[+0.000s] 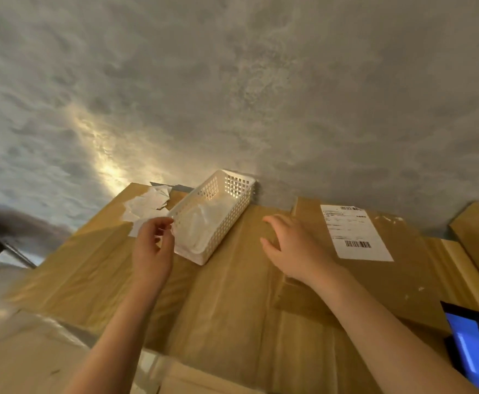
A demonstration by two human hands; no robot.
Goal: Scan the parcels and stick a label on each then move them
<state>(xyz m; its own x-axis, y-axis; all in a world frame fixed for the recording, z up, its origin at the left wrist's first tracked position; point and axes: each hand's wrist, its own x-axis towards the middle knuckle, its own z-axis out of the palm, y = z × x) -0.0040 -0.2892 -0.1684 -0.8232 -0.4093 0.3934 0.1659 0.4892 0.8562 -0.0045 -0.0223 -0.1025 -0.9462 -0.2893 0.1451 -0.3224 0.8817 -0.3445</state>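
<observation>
Your hands flank the white perforated plastic basket (215, 214) on the large brown cardboard parcel (232, 294).
Your left hand (151, 248) curls its fingers at the basket's near corner, whether pinching anything you cannot tell; your right hand (295, 248), fingers spread, holds nothing beside it.

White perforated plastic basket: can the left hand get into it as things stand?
Probably yes. The left hand is at the white perforated plastic basket's near rim, its top is open and nothing lies between them.

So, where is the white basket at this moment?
In the head view, the white basket stands on the cardboard box near the grey wall, left of centre, with the left hand at its near corner and torn paper on its left.
</observation>
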